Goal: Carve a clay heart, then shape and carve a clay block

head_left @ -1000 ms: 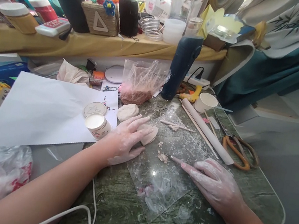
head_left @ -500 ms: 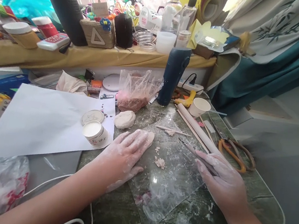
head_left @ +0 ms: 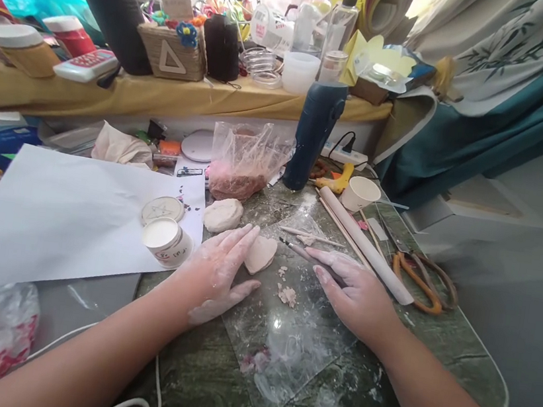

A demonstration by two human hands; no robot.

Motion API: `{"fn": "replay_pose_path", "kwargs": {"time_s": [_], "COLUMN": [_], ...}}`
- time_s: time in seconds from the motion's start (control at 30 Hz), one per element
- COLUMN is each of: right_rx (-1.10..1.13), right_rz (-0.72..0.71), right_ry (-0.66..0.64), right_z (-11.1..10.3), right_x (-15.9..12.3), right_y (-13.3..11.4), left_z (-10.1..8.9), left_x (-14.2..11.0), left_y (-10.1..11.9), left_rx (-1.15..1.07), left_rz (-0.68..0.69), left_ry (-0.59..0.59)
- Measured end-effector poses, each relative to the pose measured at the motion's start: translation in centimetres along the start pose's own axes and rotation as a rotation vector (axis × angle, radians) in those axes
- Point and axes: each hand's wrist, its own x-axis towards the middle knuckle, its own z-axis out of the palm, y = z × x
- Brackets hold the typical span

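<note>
My left hand (head_left: 227, 270), dusted with white powder, lies open with its fingers stretched along the left edge of a flat, pale clay piece (head_left: 261, 254). The piece rests on a clear plastic sheet (head_left: 303, 361) smeared with powder. In my right hand (head_left: 352, 293) is a slim, dark-tipped tool (head_left: 301, 250), its tip pointing left, just right of the clay piece. Pale clay crumbs (head_left: 286, 293) lie between my hands. A rounded lump of clay (head_left: 222, 214) sits behind my left fingers. My right fingers partly hide the tool's handle.
A paper cup of white powder (head_left: 166, 240) stands at left on white paper (head_left: 73, 224). Behind are a plastic bag of brownish clay (head_left: 240, 173) and a dark blue flask (head_left: 315, 136). A pale rolling pin (head_left: 366, 244) and orange-handled scissors (head_left: 418, 283) lie at right.
My left hand has drawn back left, uncovering more of the flat clay piece. My right hand has moved left with the tool, bringing its tip close to the piece.
</note>
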Motion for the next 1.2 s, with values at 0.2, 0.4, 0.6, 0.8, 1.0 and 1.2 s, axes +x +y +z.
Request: {"fn": "replay_pose_path", "kwargs": {"time_s": [0.2,0.4,0.6,0.8,1.0,1.2], "right_rx": [0.054,0.039,0.002,-0.032,-0.038,-0.041], "right_rz": [0.09,0.075,0.049,0.029,0.007,-0.009], "right_ry": [-0.047,-0.046,0.004,-0.001,-0.016,-0.035], "right_z": [0.3,0.1,0.0,0.0,-0.2,-0.1], "right_x": [1.1,1.5,1.6,1.7,1.9,1.9], "right_y": [0.3,0.6,0.3,0.5,0.4,0.6], "left_z": [1.3,1.1,0.7,1.0,1.2,1.2], "left_x": [0.3,0.8,0.9,1.1,1.2,1.2], "left_y": [-0.6,-0.8,-1.0,-1.0,-1.1,-1.1], "left_rx": [-0.127,-0.262,-0.319,-0.312,-0.312,-0.302], "left_rz": [-0.028,0.031,0.007,-0.01,0.01,0.026], "left_ry": [0.089,0.134,0.072,0.104,0.129,0.135]}}
